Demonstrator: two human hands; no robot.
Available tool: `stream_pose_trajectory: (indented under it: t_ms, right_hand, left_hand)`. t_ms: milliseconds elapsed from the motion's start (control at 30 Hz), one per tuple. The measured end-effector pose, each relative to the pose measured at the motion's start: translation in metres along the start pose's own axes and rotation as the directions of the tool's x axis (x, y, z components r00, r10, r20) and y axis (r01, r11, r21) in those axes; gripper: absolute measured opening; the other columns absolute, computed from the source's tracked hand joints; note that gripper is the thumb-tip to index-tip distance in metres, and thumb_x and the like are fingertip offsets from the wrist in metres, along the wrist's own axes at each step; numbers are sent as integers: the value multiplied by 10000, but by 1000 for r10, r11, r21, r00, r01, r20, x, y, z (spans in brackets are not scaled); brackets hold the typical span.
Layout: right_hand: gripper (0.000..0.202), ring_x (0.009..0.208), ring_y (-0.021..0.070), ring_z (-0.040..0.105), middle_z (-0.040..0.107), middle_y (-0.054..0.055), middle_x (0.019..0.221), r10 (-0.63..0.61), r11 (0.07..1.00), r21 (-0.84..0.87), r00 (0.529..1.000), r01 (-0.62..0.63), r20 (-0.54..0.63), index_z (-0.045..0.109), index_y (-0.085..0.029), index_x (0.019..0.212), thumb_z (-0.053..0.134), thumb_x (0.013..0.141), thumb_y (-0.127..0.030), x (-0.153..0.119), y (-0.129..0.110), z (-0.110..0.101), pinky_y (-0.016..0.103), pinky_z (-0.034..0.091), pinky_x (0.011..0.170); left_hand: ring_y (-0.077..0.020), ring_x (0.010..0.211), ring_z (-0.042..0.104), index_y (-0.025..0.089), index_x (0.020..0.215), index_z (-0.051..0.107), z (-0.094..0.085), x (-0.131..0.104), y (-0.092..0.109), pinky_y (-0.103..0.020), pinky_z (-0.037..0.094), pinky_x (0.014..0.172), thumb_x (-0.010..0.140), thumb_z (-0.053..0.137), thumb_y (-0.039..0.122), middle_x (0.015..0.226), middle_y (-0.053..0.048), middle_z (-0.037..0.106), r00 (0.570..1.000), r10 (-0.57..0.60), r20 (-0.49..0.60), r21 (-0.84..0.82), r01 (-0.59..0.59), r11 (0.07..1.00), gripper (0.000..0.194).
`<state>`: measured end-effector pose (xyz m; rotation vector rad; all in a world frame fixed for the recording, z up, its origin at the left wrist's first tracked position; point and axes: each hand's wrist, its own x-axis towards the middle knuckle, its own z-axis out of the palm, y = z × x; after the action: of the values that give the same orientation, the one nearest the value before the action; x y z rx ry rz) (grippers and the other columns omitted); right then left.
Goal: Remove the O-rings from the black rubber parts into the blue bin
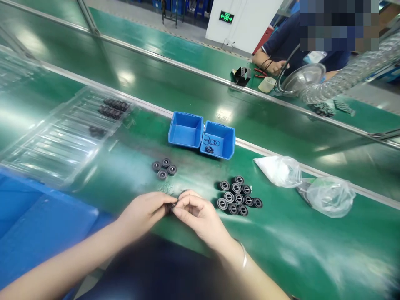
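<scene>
My left hand (146, 208) is closed, its thumb and fingers gripping a small black ribbed round cap (169, 208). Against the same cap, the fingertips of my right hand (200, 214) are pinched together. A thin dark edge shows by those fingertips, but what they pinch is mostly hidden. Beyond my hands lies a small group of black round caps (162, 174) on the green table (193, 175). To the right stands a larger cluster of similar black caps (238, 198), each with a pale slot mark on top.
Two blue bins (185, 130) stand behind; the right bin (229, 143) holds thin black rings (209, 149). A clear tray (59, 146) with dark parts is at left, plastic bags (331, 198) at right. Across the metal rail, a co-worker's hand (278, 67) is near red-handled pliers (260, 73).
</scene>
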<state>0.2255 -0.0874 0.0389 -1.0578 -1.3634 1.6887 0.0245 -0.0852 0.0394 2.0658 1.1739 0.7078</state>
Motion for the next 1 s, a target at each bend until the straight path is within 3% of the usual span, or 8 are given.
stream_pose_trajectory:
  t_ms: [167,333,533,667,767,1000]
  right_hand:
    - [203,752,125,494,504,15,900,76,983,164,997,-78,14,651,-189,768,718,849,-362,1,-10,-8,260,423,682]
    - [200,713,105,489,495,22,950,113,974,195,993,-114,18,650,-178,790,715,851,-357,3,-6,-11,243,417,629]
    - [142,795,125,527,498,30,962,29,997,73,1000,-29,1,654,-188,811,697,864,-313,4,-2,-11,255,453,694]
    - [163,747,126,514,507,33,930,-14,998,-57,990,6,-143,636,-187,782,674,869,-319,9,-4,-20,254,447,647]
    - [178,745,134,521,516,42,926,16,986,-160,981,-47,-193,620,-182,746,669,858,-312,12,-1,-25,251,440,615]
    - [160,728,135,521,518,46,924,31,984,-166,971,-72,-239,616,-179,750,657,853,-294,11,11,-27,258,432,597]
  left_hand:
    - [-150,800,718,192,1078,706,1,3,-7,-214,551,751,921,479,109,894,-42,766,992,125,-30,21,-124,992,289]
    - [-113,770,719,200,1108,686,3,7,-7,-176,549,746,940,506,95,850,-6,771,979,175,-104,-52,-181,982,268]
    - [-116,763,727,202,1039,713,6,8,-6,-174,558,716,953,561,188,867,-7,776,973,171,-154,-6,-174,985,175]
    - [-107,786,726,212,1105,683,1,9,-9,-182,553,777,950,548,139,822,23,776,984,102,-148,-95,-117,989,218]
    - [-115,810,723,213,1078,691,-2,9,-16,-199,553,789,936,560,127,842,21,771,988,52,-146,-78,-64,995,211]
    - [-141,877,722,168,1072,697,1,5,-23,-220,574,799,940,468,83,957,-50,757,975,206,-77,81,-200,976,277]
